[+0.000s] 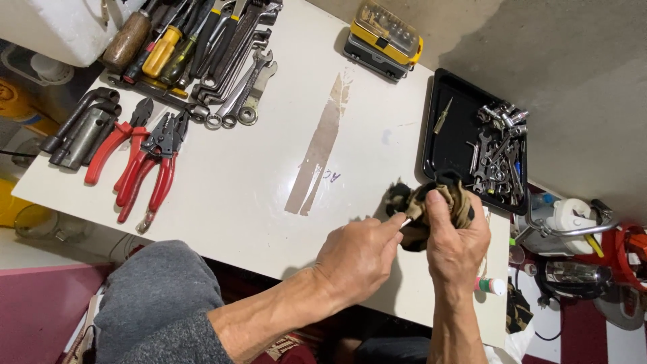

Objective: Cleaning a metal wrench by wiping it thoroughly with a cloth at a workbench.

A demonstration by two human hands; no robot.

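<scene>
At the table's near edge (222,202), the right hand (457,244) is clenching a dark rag (441,195) while the left hand (357,255) is pinching a small pale piece (406,220) against it. Firm grip and short strokes would likely be serving best, beside the black tray (453,121) of sockets.

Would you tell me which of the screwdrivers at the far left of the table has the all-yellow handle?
The yellow screwdriver, lying between the brown wooden handle and the darker red and green handles; it alone is plain yellow.
</scene>
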